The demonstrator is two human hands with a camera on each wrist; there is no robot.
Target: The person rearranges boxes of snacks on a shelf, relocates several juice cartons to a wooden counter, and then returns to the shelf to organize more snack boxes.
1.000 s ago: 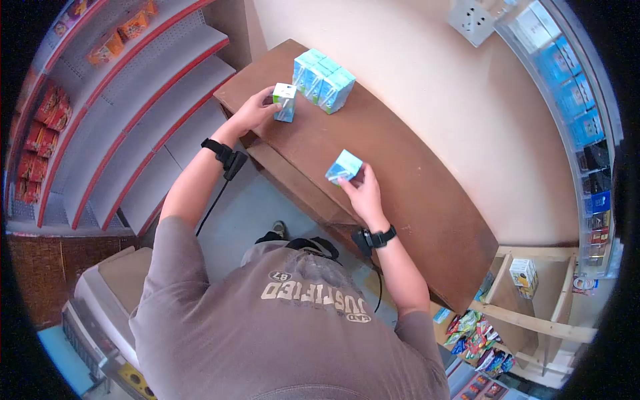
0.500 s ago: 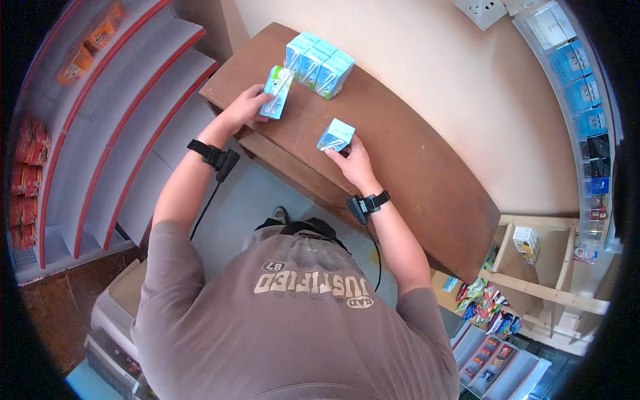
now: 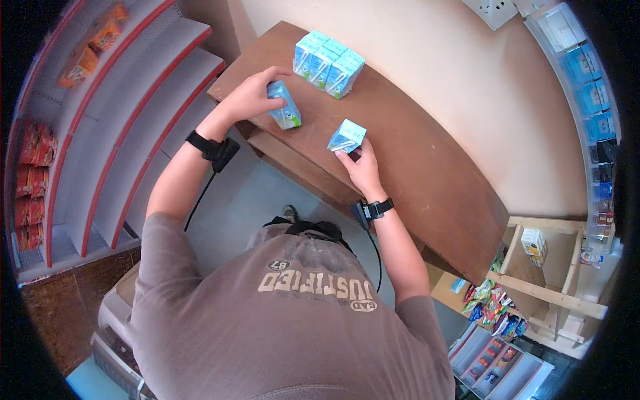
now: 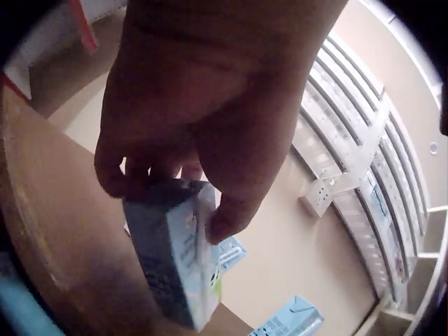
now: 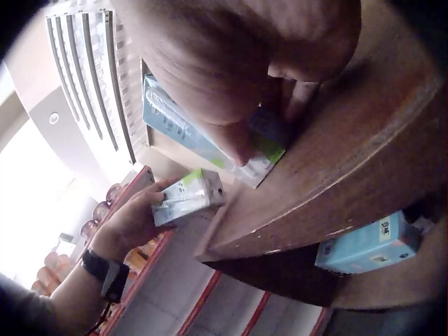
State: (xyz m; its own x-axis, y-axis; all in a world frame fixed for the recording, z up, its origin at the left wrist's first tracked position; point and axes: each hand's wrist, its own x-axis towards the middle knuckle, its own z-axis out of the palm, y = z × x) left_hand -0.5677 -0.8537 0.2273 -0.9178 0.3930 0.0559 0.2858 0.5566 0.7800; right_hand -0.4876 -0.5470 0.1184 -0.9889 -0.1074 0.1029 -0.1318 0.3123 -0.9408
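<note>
- Left hand (image 3: 253,99): fingers and thumb pinch a tilted drink carton (image 3: 285,112) above the desk (image 3: 427,173)
- Right hand (image 3: 363,172): fingers and thumb grip a second carton (image 3: 347,135), well apart from the first
- Beyond the left fingers, a cluster of blue cartons (image 3: 327,65) stands on the desk
- Below the right fingers, another blue carton (image 5: 367,245) lies under the desktop

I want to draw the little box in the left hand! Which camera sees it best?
The left wrist view: the box is biggest there, though dark. The head view shows it small, partly covered by the left hand. The right wrist view shows it brighter but smaller, with green on it.
</note>
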